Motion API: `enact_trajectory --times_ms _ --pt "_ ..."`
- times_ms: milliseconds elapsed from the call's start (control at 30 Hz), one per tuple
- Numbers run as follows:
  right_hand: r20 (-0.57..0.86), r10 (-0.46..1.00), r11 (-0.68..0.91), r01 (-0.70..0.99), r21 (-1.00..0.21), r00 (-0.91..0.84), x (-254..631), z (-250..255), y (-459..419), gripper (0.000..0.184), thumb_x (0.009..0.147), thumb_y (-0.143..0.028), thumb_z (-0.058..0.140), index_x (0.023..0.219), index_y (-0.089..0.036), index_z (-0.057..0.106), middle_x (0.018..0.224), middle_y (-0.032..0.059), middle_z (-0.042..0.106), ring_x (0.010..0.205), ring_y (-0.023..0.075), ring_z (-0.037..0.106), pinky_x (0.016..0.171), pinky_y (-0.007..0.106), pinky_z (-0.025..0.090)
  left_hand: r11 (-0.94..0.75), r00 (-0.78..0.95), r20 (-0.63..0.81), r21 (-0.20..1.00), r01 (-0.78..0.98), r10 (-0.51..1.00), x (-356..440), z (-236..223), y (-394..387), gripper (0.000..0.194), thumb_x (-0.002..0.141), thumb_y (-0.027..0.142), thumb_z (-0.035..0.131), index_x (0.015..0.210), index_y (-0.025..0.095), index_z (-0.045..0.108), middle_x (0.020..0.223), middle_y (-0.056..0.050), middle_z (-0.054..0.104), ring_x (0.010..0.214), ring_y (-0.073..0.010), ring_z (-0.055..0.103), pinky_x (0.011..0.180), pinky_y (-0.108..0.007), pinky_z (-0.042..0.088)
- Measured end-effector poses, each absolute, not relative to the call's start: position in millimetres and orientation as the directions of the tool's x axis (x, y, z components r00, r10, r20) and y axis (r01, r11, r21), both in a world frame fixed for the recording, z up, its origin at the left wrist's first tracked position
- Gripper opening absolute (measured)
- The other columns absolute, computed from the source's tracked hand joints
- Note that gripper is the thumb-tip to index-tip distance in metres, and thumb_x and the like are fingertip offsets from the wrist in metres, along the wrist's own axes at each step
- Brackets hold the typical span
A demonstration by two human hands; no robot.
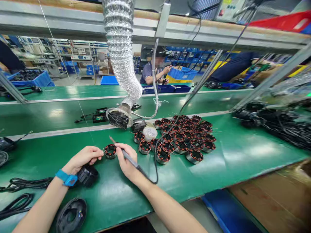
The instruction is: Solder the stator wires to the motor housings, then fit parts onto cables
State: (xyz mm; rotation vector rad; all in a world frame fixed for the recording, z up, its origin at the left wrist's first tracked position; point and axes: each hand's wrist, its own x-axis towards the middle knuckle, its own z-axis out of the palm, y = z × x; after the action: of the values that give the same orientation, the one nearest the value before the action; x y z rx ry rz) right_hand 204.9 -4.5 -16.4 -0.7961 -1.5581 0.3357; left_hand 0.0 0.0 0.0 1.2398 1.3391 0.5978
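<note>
I have the wound ring (110,156) toward the far edge of the bench (114,200), between my left hand (85,158), pinching its wires (104,150), and my right hand (125,165), gripping a soldering iron (131,160) slanted to the ring's far side.

Bare left hand (85,158), 1 blue wristband (66,178).

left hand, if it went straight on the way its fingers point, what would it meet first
Most likely the copper-wound ring, right by the fingertips of the left hand; the exact gap is hard to judge from this one view.
</note>
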Motion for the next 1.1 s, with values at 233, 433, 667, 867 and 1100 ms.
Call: enact_trajectory --times_ms 233,433,667,867,1100 --pt "0.759 0.651 0.730 0.280 -0.623 -0.011 209.7 -19.2 -11.2 0.033 0.094 -0.021 0.043 0.074 -0.019 0.069 0.066 0.0023 0.072 0.061 0.0160 0.069 0.061 0.026 0.051 0.296 0.238 -0.382 0.897 0.327 0.893 0.7 2.0 -1.9 0.044 0.072 0.056 0.070 0.067 0.014 0.061 0.048 0.006 0.042 0.045 -0.0074 0.032 0.047 -0.023 0.020" --pt "0.757 0.649 0.743 0.271 -0.612 -0.070 204.3 -21.8 -11.5 0.032 0.094 -0.022 0.043 0.077 -0.019 0.069 0.066 0.0023 0.072 0.060 0.0158 0.068 0.061 0.026 0.050 0.272 0.213 -0.352 0.904 0.329 0.912 1.0 -1.9 -1.7 0.042 0.072 0.055 0.070 0.070 0.014 0.063 0.053 0.004 0.049 0.045 -0.0074 0.034 0.046 -0.022 0.023" --pt "0.729 0.681 0.718 0.262 -0.646 -0.070 203.3 -24.2 -11.8 0.031 0.094 -0.022 0.044 0.077 -0.018 0.070 0.068 0.0026 0.073 0.061 0.0156 0.069 0.062 0.025 0.051 0.263 0.203 -0.344 0.903 0.340 0.917 0.3 -3.5 -1.8 0.043 0.072 0.056 0.069 0.069 0.014 0.062 0.051 0.004 0.048 0.044 -0.0076 0.035 0.045 -0.022 0.023" --pt "0.700 0.714 0.683 0.219 -0.697 0.003 205.3 -24.3 -11.1 0.031 0.093 -0.022 0.044 0.077 -0.018 0.070 0.071 0.0037 0.073 0.065 0.0165 0.070 0.063 0.026 0.052 0.261 0.214 -0.344 0.904 0.338 0.914 0.0 -2.7 -1.9 0.043 0.073 0.056 0.069 0.069 0.014 0.062 0.050 0.005 0.047 0.045 -0.0077 0.036 0.046 -0.022 0.023" --pt "0.689 0.725 0.673 0.196 -0.713 0.018 205.5 -25.2 -9.6 0.031 0.094 -0.022 0.044 0.076 -0.019 0.070 0.070 0.0039 0.073 0.064 0.0167 0.069 0.062 0.027 0.053 0.283 0.201 -0.357 0.904 0.319 0.912 2.2 0.8 -3.3 0.043 0.072 0.056 0.070 0.068 0.014 0.063 0.047 0.006 0.043 0.044 -0.0076 0.033 0.046 -0.021 0.023"
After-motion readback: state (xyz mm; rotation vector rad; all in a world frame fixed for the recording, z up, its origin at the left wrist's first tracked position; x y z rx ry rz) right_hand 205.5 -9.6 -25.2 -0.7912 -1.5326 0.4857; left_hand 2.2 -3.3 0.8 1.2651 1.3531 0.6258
